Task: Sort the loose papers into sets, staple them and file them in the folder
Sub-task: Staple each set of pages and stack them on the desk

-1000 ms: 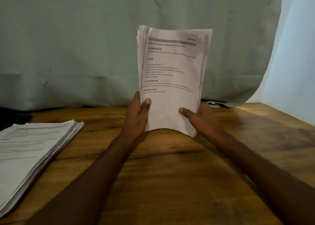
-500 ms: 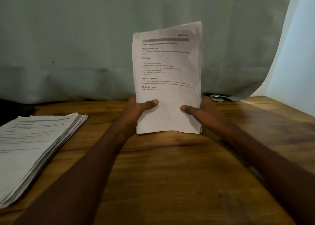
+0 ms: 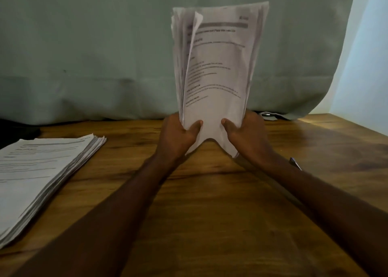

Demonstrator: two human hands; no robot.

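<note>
A sheaf of printed papers (image 3: 218, 66) stands upright above the wooden table (image 3: 210, 203), held at its bottom edge by both hands. My left hand (image 3: 178, 136) grips the lower left corner, thumb on the front page. My right hand (image 3: 245, 134) grips the lower right corner the same way. The bottom edge bows upward between the thumbs, and the sheets fan apart at the top left, with one page corner curling forward. A second, thick stack of printed sheets (image 3: 42, 178) lies flat at the table's left edge.
A grey-green cloth (image 3: 94, 56) hangs behind the table. A small dark object (image 3: 267, 115) lies at the cloth's foot at the back right. A thin dark item (image 3: 295, 163) peeks out beside my right forearm. A pale wall (image 3: 365, 66) rises on the right.
The sheaf was squared and flat half a second ago; now its pages are splayed at the top left and its bottom edge is bent up between my thumbs. Both hands sit closer together.
</note>
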